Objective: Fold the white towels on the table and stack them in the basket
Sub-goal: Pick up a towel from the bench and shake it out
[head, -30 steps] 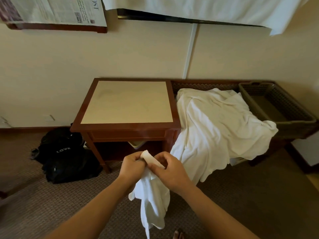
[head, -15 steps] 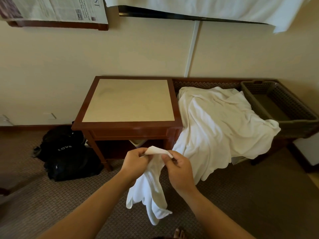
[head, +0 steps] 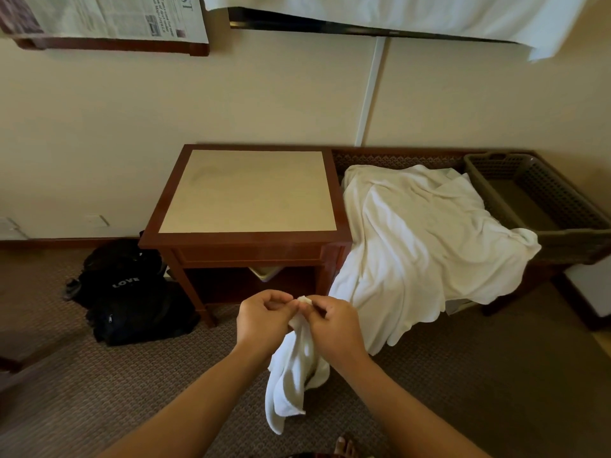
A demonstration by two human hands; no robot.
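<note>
A small white towel (head: 292, 375) hangs bunched in front of me, above the carpet. My left hand (head: 263, 320) and my right hand (head: 334, 327) both pinch its top edge, close together, just in front of the wooden table (head: 251, 193). A large heap of white towels (head: 420, 246) is draped over the low bench on the right and spills over its front edge. The grey-brown plastic basket (head: 542, 206) stands at the bench's far right end with nothing visible inside.
A black bag (head: 132, 305) lies on the carpet left of the table. A framed newspaper (head: 109, 21) and a white cloth (head: 396, 11) hang on the wall above. My foot (head: 344, 447) shows at the bottom edge.
My hands have drawn together along the towel's top edge, so the spread between them has closed. The hanging part has swung slightly right.
</note>
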